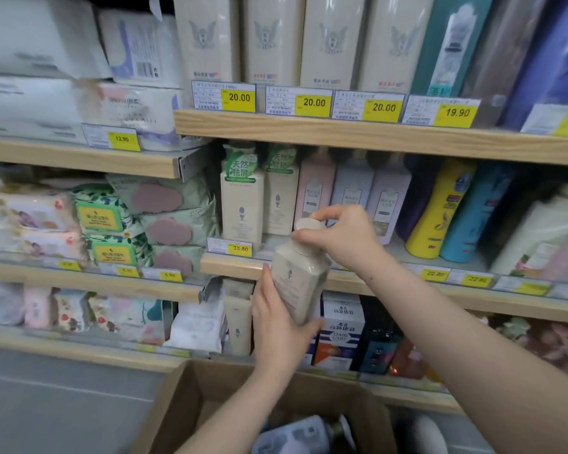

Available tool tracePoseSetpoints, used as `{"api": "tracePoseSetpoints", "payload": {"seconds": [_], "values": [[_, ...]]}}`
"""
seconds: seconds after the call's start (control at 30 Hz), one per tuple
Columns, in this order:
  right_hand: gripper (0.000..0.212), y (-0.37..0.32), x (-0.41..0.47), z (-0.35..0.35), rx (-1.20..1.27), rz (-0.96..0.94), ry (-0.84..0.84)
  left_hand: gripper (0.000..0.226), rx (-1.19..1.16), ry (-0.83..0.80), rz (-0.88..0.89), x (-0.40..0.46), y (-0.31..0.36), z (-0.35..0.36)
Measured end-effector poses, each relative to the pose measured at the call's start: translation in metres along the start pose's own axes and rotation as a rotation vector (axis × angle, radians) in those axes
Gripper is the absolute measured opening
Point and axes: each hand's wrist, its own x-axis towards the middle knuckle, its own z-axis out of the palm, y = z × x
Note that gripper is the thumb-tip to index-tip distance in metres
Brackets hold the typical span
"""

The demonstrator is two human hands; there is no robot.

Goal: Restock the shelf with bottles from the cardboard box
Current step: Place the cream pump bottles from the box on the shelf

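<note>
I hold a cream, square-shouldered bottle (297,283) in both hands in front of the middle shelf (230,265). My left hand (277,326) grips its lower body from below. My right hand (338,234) is closed around its neck and pale cap. The bottle tilts slightly to the right. Two matching cream bottles (241,204) with green labels stand on that shelf just behind it. The open cardboard box (184,404) sits low in front of me, with a pale blue pump bottle (295,435) lying inside.
Pink, blue and lilac bottles (351,191) stand right of the cream ones, then yellow and teal bottles (440,211). Boxed products fill the shelf above. Wipe packs (112,221) fill the left shelves. Yellow price tags line the wooden shelf edges.
</note>
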Motion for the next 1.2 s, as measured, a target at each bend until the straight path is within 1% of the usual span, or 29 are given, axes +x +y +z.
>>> {"api": "tracePoseSetpoints", "payload": {"seconds": [0.03, 0.07, 0.1, 0.13, 0.17, 0.2, 0.23, 0.27, 0.3, 0.33, 0.37, 0.43, 0.47, 0.53, 0.63, 0.67, 0.7, 0.73, 0.8, 0.83, 0.93, 0.97, 1.0, 1.03, 1.07, 1.1, 1.13, 1.17, 1.2], "values": [[0.037, -0.002, -0.005, -0.001, -0.011, -0.003, 0.008, 0.118, -0.056, 0.018, -0.003, 0.003, 0.0, 0.002], [0.037, -0.002, -0.01, -0.003, -0.003, -0.017, 0.004, 0.11, -0.131, 0.002, -0.001, 0.007, -0.002, -0.001], [0.037, 0.0, -0.013, -0.007, 0.039, -0.048, -0.029, 0.104, -0.206, -0.05, -0.003, 0.011, -0.006, -0.006], [0.038, 0.005, -0.014, -0.013, 0.107, -0.08, -0.105, 0.102, -0.255, -0.132, -0.012, 0.015, -0.007, -0.015], [0.044, 0.01, -0.015, -0.02, 0.166, -0.109, -0.217, 0.102, -0.311, -0.215, -0.007, 0.018, -0.009, -0.024], [0.059, 0.017, -0.016, -0.026, 0.212, -0.125, -0.335, 0.101, -0.35, -0.293, -0.005, 0.022, -0.009, -0.032], [0.078, 0.025, -0.016, -0.029, 0.238, -0.114, -0.438, 0.1, -0.385, -0.367, -0.01, 0.025, -0.007, -0.039], [0.095, 0.031, -0.016, -0.028, 0.248, -0.091, -0.521, 0.097, -0.41, -0.432, -0.012, 0.027, -0.001, -0.046], [0.106, 0.036, -0.016, -0.025, 0.242, -0.078, -0.572, 0.09, -0.421, -0.483, -0.017, 0.028, 0.004, -0.05], [0.108, 0.038, -0.017, -0.02, 0.242, -0.075, -0.596, 0.082, -0.425, -0.529, -0.012, 0.03, 0.01, -0.054], [0.1, 0.039, -0.018, -0.015, 0.254, -0.068, -0.58, 0.073, -0.418, -0.567, -0.016, 0.032, 0.014, -0.056], [0.074, 0.033, -0.021, -0.008, 0.297, -0.05, -0.476, 0.056, -0.407, -0.608, -0.051, 0.037, 0.016, -0.058], [0.068, 0.032, -0.021, -0.007, 0.301, -0.05, -0.405, 0.05, -0.408, -0.602, -0.071, 0.037, 0.016, -0.057], [0.068, 0.032, -0.018, -0.004, 0.263, -0.041, -0.236, 0.046, -0.35, -0.518, -0.053, 0.032, 0.014, -0.049], [0.078, 0.031, -0.018, 0.009, 0.177, 0.034, 0.035, 0.068, -0.188, -0.291, 0.054, 0.02, 0.016, -0.026], [0.082, 0.029, -0.019, 0.013, 0.169, 0.058, 0.08, 0.071, -0.16, -0.222, 0.041, 0.017, 0.018, -0.02], [0.085, 0.028, -0.019, 0.018, 0.16, 0.07, 0.095, 0.067, -0.165, -0.168, -0.002, 0.017, 0.018, -0.016], [0.089, 0.027, -0.018, 0.02, 0.147, 0.067, 0.083, 0.06, -0.189, -0.144, -0.04, 0.02, 0.016, -0.015], [0.096, 0.031, -0.016, 0.018, 0.166, 0.034, 0.005, 0.051, -0.266, -0.206, -0.079, 0.03, 0.007, -0.022], [0.092, 0.035, -0.014, 0.014, 0.196, 0.007, -0.066, 0.05, -0.325, -0.27, -0.08, 0.036, 0.002, -0.029], [0.061, 0.048, -0.012, 0.002, 0.204, -0.051, -0.361, 0.055, -0.477, -0.45, -0.04, 0.048, -0.004, -0.051], [0.054, 0.051, -0.011, 0.002, 0.217, -0.051, -0.396, 0.056, -0.488, -0.479, -0.028, 0.053, -0.004, -0.055], [0.05, 0.051, -0.009, 0.003, 0.25, -0.053, -0.387, 0.058, -0.489, -0.496, -0.009, 0.06, -0.002, -0.059], [0.048, 0.05, -0.004, 0.005, 0.278, -0.068, -0.341, 0.06, -0.473, -0.489, 0.02, 0.069, -0.002, -0.061], [0.047, 0.046, 0.001, 0.007, 0.295, -0.091, -0.289, 0.065, -0.455, -0.454, 0.046, 0.08, -0.001, -0.064], [0.048, 0.042, 0.007, 0.007, 0.298, -0.115, -0.231, 0.071, -0.427, -0.369, 0.051, 0.092, -0.001, -0.067], [0.05, 0.036, 0.014, 0.007, 0.303, -0.141, -0.182, 0.077, -0.389, -0.237, 0.035, 0.105, -0.002, -0.07], [0.052, 0.031, 0.022, 0.006, 0.299, -0.173, -0.138, 0.079, -0.33, -0.068, 0.015, 0.119, -0.004, -0.073], [0.053, 0.027, 0.03, 0.006, 0.262, -0.207, -0.095, 0.075, -0.238, 0.11, 0.0, 0.131, -0.008, -0.076]]}}
